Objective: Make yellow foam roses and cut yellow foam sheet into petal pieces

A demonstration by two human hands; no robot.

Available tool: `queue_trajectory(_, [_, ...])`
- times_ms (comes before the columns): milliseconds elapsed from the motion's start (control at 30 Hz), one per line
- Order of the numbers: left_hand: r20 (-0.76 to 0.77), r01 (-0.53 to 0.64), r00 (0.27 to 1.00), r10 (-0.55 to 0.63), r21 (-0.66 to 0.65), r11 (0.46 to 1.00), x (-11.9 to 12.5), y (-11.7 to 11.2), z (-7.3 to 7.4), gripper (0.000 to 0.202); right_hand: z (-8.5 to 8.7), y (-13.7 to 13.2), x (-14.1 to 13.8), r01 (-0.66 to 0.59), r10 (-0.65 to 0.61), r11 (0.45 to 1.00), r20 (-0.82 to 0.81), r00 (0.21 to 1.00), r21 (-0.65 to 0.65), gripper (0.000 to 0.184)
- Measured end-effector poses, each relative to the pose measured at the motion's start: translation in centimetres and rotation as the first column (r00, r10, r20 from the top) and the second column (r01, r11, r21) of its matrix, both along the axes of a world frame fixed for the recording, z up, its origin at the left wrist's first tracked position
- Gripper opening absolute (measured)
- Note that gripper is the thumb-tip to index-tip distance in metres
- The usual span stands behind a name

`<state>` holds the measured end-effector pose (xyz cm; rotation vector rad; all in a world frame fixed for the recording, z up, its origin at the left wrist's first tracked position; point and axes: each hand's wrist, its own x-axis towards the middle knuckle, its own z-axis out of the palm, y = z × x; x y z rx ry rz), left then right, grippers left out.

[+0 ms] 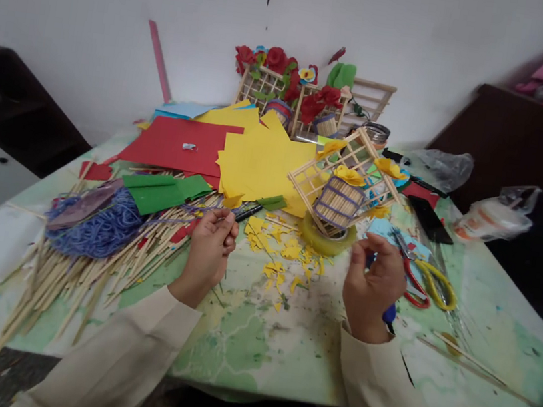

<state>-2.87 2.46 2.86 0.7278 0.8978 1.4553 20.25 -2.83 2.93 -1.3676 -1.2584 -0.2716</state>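
A crowded reach

The orange print on the bagged cup [482, 220] is too blurred for me to read. My left hand [211, 249] pinches its fingertips together, on what I cannot tell; my right hand [375, 284] curls, its grip unclear. Between them, farther off, the flowered lattice [340, 201] tilts above the tape roll [326, 242]. Scissors [412, 254] lie beside my right.

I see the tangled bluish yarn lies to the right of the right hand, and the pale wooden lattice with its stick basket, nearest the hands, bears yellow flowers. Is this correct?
Not entirely: the tangled bluish yarn lies to the left of the left hand, as the head view shows. The pale wooden lattice with its stick basket does bear yellow flowers.
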Motion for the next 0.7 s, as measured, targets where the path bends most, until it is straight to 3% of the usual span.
queue_trajectory(167, [-0.015,0.001,1.0,-0.001,0.01,1.0,0.0,0.0,0.0,0.023,-0.9,0.2,-1.1,0.006,0.003,0.992,0.075,0.997,-0.127,0.024])
queue_trajectory(267, [-0.004,0.002,1.0,-0.002,0.001,1.0,0.0,-0.1,0.1,0.023,-1.4,0.4,-2.2,-0.128,0.161,0.964,0.13,0.978,-0.232,0.02])
queue_trajectory(300, [0.001,0.004,1.0,-0.004,-0.004,1.0,0.0,-0.1,0.2,0.023,-1.5,0.6,-2.7,-0.217,0.268,0.929,0.143,0.953,-0.299,0.02])
queue_trajectory(367, [0.014,0.007,1.0,-0.007,-0.007,1.0,0.0,-0.1,0.2,0.023,-1.7,1.6,-3.9,-0.374,0.478,0.809,0.138,0.868,-0.453,0.024])
queue_trajectory(433, [0.025,0.01,1.0,-0.01,-0.006,1.0,-0.1,-0.1,0.3,0.023,-1.8,3.1,-5.3,-0.419,0.579,0.711,0.133,0.804,-0.565,0.032])
queue_trajectory(533, [0.031,0.007,0.999,-0.008,0.002,1.0,-0.2,0.0,0.3,0.023,-1.9,5.8,-7.5,-0.37,0.598,0.673,0.177,0.781,-0.64,0.041])
queue_trajectory(700, [0.042,-0.006,0.999,0.006,-0.002,1.0,-0.4,0.3,0.2,0.023,-2.5,8.4,-9.7,-0.3,0.533,0.639,0.127,0.837,-0.708,0.036])
